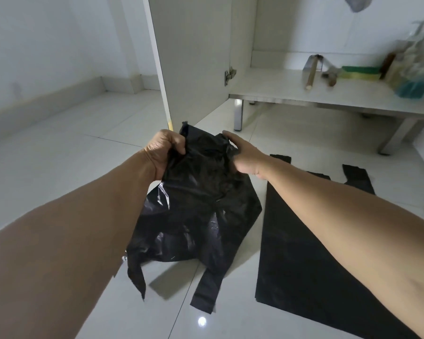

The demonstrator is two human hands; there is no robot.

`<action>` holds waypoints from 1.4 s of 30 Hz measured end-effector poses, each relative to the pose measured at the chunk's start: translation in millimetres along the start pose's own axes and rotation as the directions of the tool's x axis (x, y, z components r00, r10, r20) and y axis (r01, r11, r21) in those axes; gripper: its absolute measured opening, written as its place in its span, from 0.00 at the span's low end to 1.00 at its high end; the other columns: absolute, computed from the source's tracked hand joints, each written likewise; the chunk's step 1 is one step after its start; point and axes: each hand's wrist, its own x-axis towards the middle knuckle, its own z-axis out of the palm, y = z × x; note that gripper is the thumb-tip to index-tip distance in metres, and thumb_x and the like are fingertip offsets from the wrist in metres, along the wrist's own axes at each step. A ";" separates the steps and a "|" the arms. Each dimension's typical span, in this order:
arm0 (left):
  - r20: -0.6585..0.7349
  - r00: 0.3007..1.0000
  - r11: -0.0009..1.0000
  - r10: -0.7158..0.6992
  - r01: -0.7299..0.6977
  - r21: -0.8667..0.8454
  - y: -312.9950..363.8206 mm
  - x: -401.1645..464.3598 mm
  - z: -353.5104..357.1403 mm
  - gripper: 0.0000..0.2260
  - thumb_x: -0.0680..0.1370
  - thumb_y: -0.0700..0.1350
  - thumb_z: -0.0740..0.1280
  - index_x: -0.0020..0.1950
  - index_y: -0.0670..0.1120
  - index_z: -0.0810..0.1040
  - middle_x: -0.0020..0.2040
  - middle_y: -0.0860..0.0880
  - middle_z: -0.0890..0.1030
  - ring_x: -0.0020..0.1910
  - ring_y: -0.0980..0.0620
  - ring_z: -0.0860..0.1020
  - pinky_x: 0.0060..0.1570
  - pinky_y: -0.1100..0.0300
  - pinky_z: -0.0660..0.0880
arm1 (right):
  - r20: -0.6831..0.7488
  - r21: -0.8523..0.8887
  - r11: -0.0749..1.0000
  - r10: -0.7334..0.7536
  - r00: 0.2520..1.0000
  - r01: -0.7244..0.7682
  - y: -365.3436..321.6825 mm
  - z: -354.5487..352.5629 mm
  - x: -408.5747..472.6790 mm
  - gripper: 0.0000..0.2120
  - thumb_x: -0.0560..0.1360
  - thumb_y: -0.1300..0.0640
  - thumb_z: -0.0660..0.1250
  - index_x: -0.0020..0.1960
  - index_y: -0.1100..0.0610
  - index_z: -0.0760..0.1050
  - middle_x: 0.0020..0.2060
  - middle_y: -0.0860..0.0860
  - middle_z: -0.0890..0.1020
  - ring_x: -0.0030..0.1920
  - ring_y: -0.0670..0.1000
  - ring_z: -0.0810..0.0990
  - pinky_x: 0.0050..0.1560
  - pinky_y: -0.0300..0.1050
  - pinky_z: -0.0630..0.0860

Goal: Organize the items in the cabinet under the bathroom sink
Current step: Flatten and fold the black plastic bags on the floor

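Hands out in front, both on one crumpled black plastic bag (196, 204), held up over the white floor tiles (59, 167). Left hand (165, 152) curled tight round the bag's top left corner, fingers pinching the plastic. Right hand (245, 155) on the bag's top right edge, thumb out along the top; fingers tucked behind the plastic, probably gripping it, but hard to see. Bag hanging down between the two arms, handle strips dangling near the floor.

Second black bag (304, 253) flat on the tiles just to the right, smoothed out, its two handle strips pointing far toward the cabinet.

Cabinet door (189, 57) swung open at the far middle, metal hinge (229, 75) on its inner edge. Cabinet shelf (291, 94) at the far right, raised on short metal legs (238, 115). On the shelf, left to right: a scraper-like tool with a wooden handle (312, 70), a small blurry object (329, 78) beside it, a green and yellow sponge (360, 72), and a blue thing (413, 88) at the right edge with some blurry bottles (402, 59) behind it.
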 end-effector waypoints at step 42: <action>-0.232 0.882 0.871 0.411 -0.455 -0.187 61.1 86.3 254.4 0.05 0.72 0.36 0.60 0.36 0.40 0.70 0.33 0.44 0.74 0.40 0.42 0.79 0.48 0.51 0.79 | -0.668 -0.720 0.561 -0.721 0.186 -0.409 56.9 -314.7 -142.9 0.06 0.70 0.61 0.58 0.42 0.61 0.73 0.37 0.61 0.79 0.43 0.63 0.76 0.44 0.54 0.67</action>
